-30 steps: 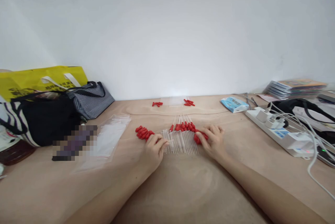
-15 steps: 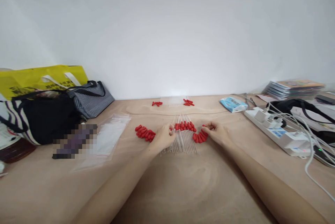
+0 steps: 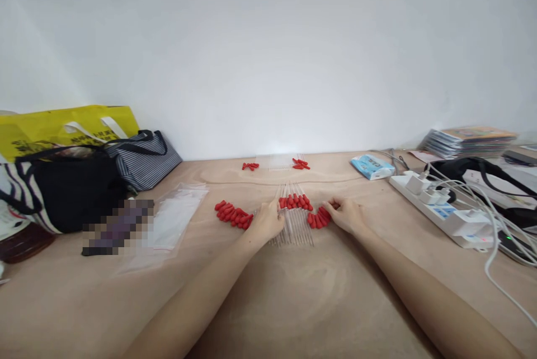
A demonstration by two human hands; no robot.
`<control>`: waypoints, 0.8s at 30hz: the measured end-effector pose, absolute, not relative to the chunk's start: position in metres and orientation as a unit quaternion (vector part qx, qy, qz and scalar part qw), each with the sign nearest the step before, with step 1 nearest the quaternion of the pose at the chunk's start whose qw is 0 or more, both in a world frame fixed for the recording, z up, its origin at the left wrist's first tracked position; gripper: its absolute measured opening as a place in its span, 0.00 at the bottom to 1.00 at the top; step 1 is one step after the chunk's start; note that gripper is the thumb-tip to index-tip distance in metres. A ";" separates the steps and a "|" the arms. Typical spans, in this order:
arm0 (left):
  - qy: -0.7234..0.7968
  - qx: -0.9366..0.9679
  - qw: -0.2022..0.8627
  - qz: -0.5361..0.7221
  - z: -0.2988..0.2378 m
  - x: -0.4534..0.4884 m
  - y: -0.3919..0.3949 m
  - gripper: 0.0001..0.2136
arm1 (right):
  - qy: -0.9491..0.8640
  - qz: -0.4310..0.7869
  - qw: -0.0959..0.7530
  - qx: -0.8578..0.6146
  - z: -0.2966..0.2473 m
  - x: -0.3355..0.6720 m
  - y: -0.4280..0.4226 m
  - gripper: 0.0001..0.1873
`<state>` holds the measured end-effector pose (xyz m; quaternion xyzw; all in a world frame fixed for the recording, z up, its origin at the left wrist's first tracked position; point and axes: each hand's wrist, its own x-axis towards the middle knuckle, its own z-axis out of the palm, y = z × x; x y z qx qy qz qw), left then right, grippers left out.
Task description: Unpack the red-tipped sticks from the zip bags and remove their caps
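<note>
A row of clear thin glass tubes (image 3: 296,227) lies on the wooden table (image 3: 293,303) in front of me, some with red rubber caps (image 3: 295,201) at their far ends. My left hand (image 3: 266,220) rests curled on the left side of the tubes, fingertips pinched at a red-capped one. My right hand (image 3: 346,215) is curled at the right side, its fingers touching a small heap of loose red caps (image 3: 319,218). Another heap of red caps (image 3: 232,215) lies just left of my left hand.
Farther back lie more tubes and red caps (image 3: 301,164). On the left are a clear plastic bag (image 3: 174,219), a black bag (image 3: 71,188), a striped bag (image 3: 142,160) and a yellow bag (image 3: 62,127). On the right are a power strip (image 3: 444,213) with cables, a tissue pack (image 3: 373,167) and stacked booklets (image 3: 470,142).
Both hands have moved away from me, from the near ends of the tubes up to the capped ends. The left hand has then settled slightly back and down.
</note>
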<state>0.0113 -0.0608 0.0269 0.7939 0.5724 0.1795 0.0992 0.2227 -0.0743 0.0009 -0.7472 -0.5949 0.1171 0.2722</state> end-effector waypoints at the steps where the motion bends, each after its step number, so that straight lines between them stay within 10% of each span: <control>1: 0.569 0.796 0.098 0.183 0.028 0.010 -0.061 0.06 | -0.593 0.112 0.269 -0.751 0.001 0.223 -0.074 0.14; 24: 0.395 0.844 -0.036 0.360 0.000 -0.063 -0.094 0.04 | -0.615 0.088 0.202 -0.757 0.013 0.188 -0.035 0.17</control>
